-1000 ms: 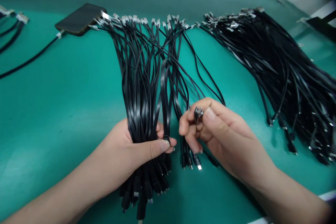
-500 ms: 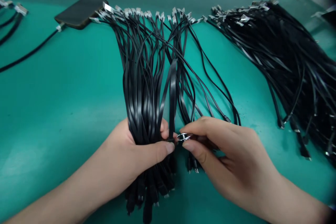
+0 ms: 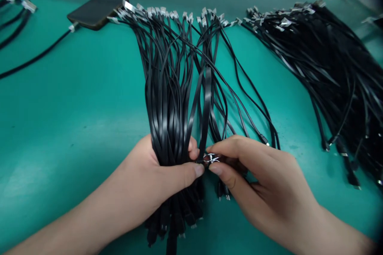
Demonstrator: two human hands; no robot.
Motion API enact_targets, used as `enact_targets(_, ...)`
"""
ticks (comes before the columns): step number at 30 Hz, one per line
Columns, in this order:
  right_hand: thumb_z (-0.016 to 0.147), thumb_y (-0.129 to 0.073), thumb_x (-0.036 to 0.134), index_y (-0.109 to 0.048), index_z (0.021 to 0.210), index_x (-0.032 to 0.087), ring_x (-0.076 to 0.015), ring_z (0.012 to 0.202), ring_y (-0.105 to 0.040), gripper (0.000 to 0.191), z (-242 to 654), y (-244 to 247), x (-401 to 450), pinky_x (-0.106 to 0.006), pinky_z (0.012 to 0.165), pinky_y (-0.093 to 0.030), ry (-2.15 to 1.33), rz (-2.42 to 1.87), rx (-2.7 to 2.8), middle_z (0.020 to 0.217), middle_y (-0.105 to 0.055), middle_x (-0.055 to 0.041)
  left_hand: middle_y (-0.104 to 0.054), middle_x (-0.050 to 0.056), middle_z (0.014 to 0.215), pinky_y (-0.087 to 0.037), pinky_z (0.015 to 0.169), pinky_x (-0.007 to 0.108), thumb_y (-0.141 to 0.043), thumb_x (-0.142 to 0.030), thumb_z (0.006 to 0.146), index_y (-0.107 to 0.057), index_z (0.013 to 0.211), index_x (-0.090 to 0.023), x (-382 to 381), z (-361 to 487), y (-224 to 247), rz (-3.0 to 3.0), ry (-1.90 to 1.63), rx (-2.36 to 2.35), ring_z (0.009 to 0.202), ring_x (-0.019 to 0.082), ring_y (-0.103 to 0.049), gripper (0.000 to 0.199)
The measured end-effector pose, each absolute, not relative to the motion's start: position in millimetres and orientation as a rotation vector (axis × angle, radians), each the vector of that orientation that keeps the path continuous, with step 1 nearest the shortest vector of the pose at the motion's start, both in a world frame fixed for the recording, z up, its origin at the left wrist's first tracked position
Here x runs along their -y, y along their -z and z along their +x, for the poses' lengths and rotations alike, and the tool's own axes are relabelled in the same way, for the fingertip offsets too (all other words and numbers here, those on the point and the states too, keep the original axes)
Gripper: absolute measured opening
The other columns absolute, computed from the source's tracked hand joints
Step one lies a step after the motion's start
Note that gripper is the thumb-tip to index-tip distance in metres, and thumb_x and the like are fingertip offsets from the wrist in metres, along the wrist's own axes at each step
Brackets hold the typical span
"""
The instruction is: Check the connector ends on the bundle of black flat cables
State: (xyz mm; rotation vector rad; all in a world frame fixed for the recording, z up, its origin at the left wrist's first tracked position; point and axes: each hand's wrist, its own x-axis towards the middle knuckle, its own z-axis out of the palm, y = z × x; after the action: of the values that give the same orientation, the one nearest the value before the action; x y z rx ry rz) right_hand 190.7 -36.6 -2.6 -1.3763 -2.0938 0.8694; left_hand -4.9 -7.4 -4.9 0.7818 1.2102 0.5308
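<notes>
My left hand [image 3: 158, 171] is shut around a thick bundle of flat black cables [image 3: 169, 127], and its thumb presses across the front. The bundle fans out over the mat to a row of silver connectors at the far end, while dark plugs hang below my hand. One flat cable loop [image 3: 206, 103] rises beside my left thumb. My right hand [image 3: 260, 175] pinches a small metal clip [image 3: 211, 158] between thumb and forefinger, right against that loop. The clip's exact shape is partly hidden by my fingers.
A second large pile of black cables [image 3: 326, 63] lies to the right. A dark smartphone [image 3: 97, 10] sits at the back left, with a single black cable [image 3: 38, 53] running from near it. More cables [image 3: 14, 22] lie at the far left on the green mat [image 3: 74, 99].
My right hand has moved down and left, bringing the metal clip from above the loose plugs to the cable loop at my left thumb. The left hand still grips the bundle.
</notes>
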Motion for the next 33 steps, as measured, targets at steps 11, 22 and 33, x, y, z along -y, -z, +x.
enact_targets(11,0.099,-0.055,0.019,-0.061,0.099,0.024,-0.0134,0.063,-0.062,0.009,188,2,35,-0.026,0.054,-0.046,-0.849,-1.388,2.102,0.08,-0.068,0.0007,-0.066,-0.002,0.078,-0.04,0.057,0.025,-0.079,-0.024,0.066,-0.066,0.078,-0.021,6,-4,4,0.789,-0.511,-1.226,0.074,0.015,-0.059,0.018)
enact_targets(22,0.098,-0.057,0.017,-0.064,0.09,0.022,-0.0103,0.063,-0.062,0.012,186,0,32,-0.022,0.055,-0.045,-0.888,-1.414,2.065,0.077,-0.069,0.0023,-0.066,-0.004,0.075,-0.043,0.06,0.025,-0.079,-0.02,0.065,-0.065,0.074,-0.021,6,-3,5,0.788,-0.543,-1.208,0.072,0.014,-0.06,0.017)
enact_targets(33,0.101,-0.059,0.037,-0.067,0.102,0.024,-0.0135,0.076,-0.058,0.015,183,6,29,-0.031,0.072,-0.052,-1.632,-0.911,1.287,0.097,-0.065,-0.0037,-0.066,-0.004,0.073,-0.049,0.073,0.029,-0.079,-0.014,0.069,-0.061,0.079,-0.018,6,-8,20,0.907,-0.609,-1.001,0.074,0.015,-0.064,0.021)
